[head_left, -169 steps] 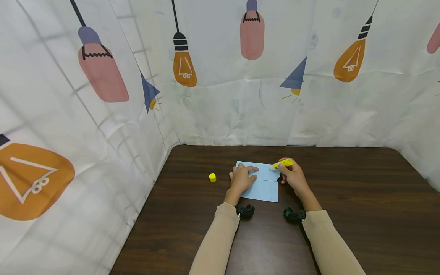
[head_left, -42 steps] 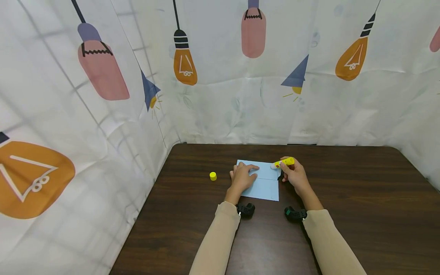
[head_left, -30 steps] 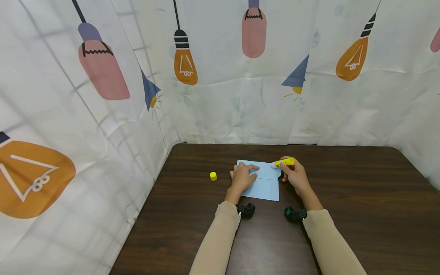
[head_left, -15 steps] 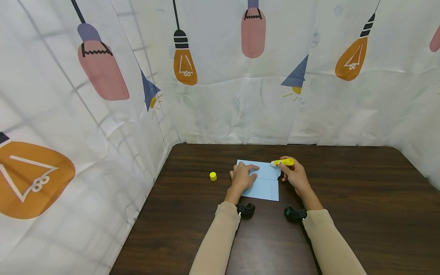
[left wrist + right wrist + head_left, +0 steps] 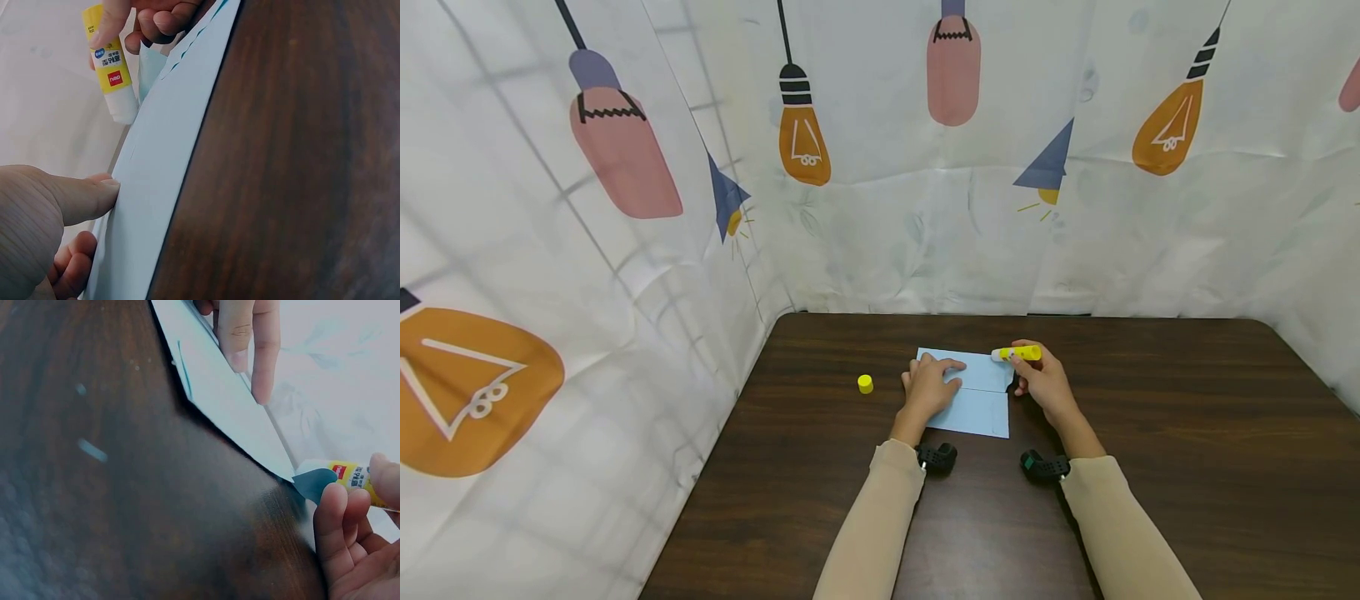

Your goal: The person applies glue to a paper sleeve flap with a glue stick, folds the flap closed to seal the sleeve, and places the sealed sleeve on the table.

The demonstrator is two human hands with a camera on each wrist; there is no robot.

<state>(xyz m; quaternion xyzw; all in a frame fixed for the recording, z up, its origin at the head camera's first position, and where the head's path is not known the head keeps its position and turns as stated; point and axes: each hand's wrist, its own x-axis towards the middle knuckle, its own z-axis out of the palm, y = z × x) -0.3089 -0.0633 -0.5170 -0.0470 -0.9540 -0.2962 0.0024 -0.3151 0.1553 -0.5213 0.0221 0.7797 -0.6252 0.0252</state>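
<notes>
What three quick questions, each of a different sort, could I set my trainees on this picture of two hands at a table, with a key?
1. Short answer: Which hand grips the glue stick?
2. True or false: The yellow cap rests on the table, apart from the blue paper.
3. Multiple choice: What is the left hand doing?
A) Holding a pair of scissors
B) Resting on the blue paper
C) Picking up the yellow cap

Key:
1. The right hand.
2. True.
3. B.
</notes>
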